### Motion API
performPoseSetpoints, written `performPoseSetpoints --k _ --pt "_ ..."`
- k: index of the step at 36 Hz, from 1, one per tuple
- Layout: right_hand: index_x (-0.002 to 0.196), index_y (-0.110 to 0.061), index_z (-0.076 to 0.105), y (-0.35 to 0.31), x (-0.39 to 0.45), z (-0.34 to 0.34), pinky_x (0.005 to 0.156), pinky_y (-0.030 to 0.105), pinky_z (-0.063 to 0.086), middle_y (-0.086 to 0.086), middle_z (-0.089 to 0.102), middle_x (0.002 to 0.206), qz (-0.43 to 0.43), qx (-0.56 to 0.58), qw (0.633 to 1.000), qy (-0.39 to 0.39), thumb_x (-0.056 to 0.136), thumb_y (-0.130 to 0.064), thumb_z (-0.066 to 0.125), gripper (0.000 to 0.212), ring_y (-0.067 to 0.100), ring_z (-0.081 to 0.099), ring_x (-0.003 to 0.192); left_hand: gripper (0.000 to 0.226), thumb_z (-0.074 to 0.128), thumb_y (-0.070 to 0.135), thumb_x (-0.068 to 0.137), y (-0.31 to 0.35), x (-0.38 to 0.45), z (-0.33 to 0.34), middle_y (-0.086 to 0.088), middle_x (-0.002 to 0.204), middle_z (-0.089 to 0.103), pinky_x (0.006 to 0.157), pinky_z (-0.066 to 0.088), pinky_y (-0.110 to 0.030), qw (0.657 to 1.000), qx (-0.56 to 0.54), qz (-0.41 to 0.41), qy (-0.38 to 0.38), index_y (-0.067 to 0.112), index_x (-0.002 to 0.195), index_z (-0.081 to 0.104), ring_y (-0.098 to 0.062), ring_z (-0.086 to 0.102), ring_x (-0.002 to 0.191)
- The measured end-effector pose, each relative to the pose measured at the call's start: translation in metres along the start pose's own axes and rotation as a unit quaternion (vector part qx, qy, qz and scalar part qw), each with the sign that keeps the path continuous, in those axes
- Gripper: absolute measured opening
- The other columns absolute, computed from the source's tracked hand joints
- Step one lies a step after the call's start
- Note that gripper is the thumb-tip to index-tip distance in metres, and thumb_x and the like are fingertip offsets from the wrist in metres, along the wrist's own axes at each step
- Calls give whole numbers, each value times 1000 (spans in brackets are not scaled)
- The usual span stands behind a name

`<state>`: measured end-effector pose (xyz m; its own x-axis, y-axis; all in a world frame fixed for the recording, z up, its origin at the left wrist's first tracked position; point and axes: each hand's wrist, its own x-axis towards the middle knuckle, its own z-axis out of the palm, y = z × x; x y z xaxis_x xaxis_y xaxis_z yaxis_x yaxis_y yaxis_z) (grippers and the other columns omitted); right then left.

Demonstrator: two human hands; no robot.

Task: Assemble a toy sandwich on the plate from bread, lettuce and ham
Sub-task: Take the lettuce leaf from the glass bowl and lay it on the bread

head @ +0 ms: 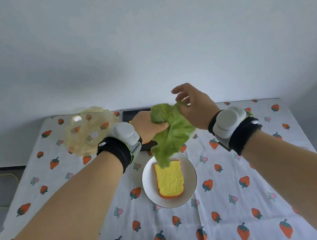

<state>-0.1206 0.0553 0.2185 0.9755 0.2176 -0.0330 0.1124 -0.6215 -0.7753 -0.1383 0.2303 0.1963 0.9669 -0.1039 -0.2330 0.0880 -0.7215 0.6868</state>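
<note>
A yellow toy bread slice [170,179] with an orange crust lies flat on the white plate [191,179] in the middle of the table. A green toy lettuce leaf [173,132] hangs in the air above the plate's far edge, its lower tip just over the bread. My left hand [147,125] grips the leaf's left part from below. My right hand [194,106] pinches the leaf's upper right corner between thumb and fingers. No ham is in view.
A clear yellowish glass dish [89,130] stands at the back left of the strawberry-print tablecloth [231,202]. A dark object [147,145] lies behind the plate, mostly hidden by my hands and the leaf. A white wall rises behind the table.
</note>
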Motion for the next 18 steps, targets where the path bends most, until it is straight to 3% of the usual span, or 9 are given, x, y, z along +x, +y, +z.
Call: performPoseSetpoints --k 3,8,11,16,18 --pt "133 -19 45 17 -4 -7 100 33 43 5 53 128 46 -23 997 57 92 -26 57 43 19 52 118 21 71 18 79 7 -4 -5 -16 101 74 89 56 -43 984 -168 -60 21 5 96 70 -32 70 95" --pt "143 -18 36 23 -15 1 90 35 45 5 52 137 126 3 992 1 91 -49 55 63 23 53 122 29 68 10 84 9 -4 -23 -18 112 70 93 53 -52 939 -323 -112 46 4 112 66 -34 68 102" --pt "144 -18 36 17 -22 8 98 39 46 4 54 136 137 31 990 -17 89 -54 55 69 22 56 120 32 65 6 87 12 -9 -30 -20 117 68 92 52 -58 919 -374 -122 39 2 119 62 -37 66 106" --pt "135 -21 44 4 -26 13 67 26 50 -4 68 106 146 114 982 -47 87 -47 64 58 14 69 83 34 58 1 92 13 -16 -29 -16 121 66 91 53 -52 912 -397 -99 20 5 125 58 -36 64 110" --pt "130 -16 51 3 -26 15 64 28 57 0 72 98 157 165 972 -52 88 -35 66 49 16 71 79 32 57 0 92 11 -18 -28 -17 119 66 90 53 -51 916 -393 -86 15 5 124 58 -37 64 110"
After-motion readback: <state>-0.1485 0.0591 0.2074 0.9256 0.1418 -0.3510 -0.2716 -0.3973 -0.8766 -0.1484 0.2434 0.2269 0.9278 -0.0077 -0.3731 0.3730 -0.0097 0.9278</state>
